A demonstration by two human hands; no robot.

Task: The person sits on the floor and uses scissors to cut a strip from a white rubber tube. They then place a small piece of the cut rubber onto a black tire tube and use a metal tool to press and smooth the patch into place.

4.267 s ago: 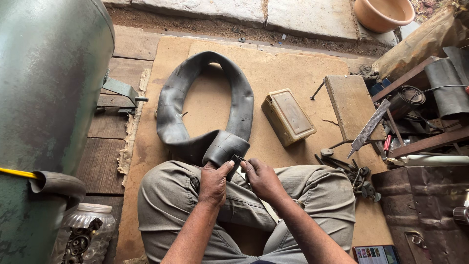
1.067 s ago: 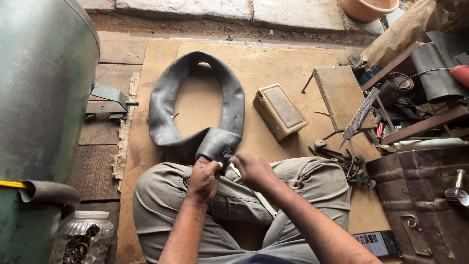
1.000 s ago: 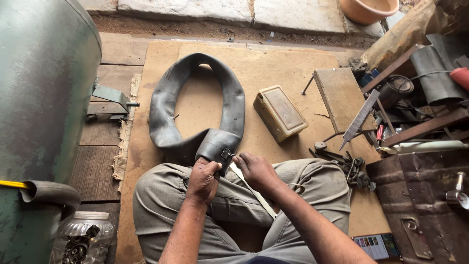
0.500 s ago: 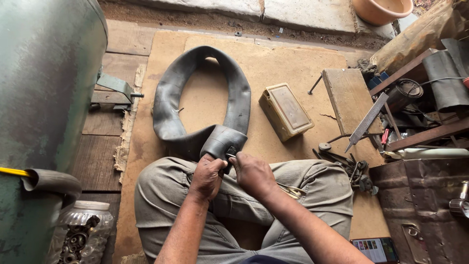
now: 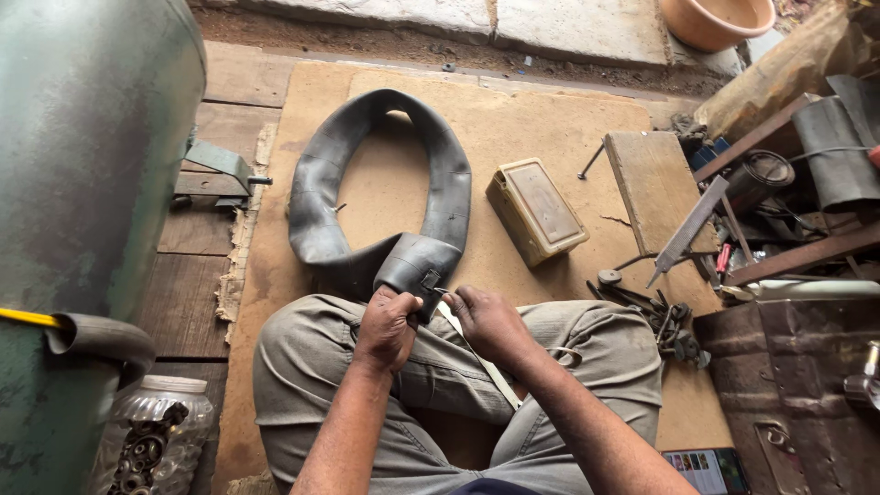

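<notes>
A black rubber inner tube (image 5: 321, 197) is laid on a sheet of brown board (image 5: 550, 110) on the floor, its near end folded up onto the seated person's lap. The fold is pinched in the closed left hand (image 5: 387, 328), just beside a small metal piece (image 5: 429, 280) on the rubber. The right hand (image 5: 489, 321) is curled around something thin at that same spot; what it grips cannot be made out. The tube is judged soft, floppy and light, likely to sag and twist when lifted, so it is best held by the doubled fold close to the metal piece, where the rubber is thickest. A pale strip (image 5: 481, 357) is draped across the trousers.

Further out, a flat olive-tan rectangular tin (image 5: 538, 209) with a framed lid is set to the right of the tube. A wooden block (image 5: 653, 188) and a metal blade (image 5: 687, 229) are seen beyond it. A glass jar (image 5: 151, 449) of small metal parts stands at lower left beside a large green tank (image 5: 82, 165). A small printed card (image 5: 706, 469), multicoloured, is tucked at the bottom right edge.
</notes>
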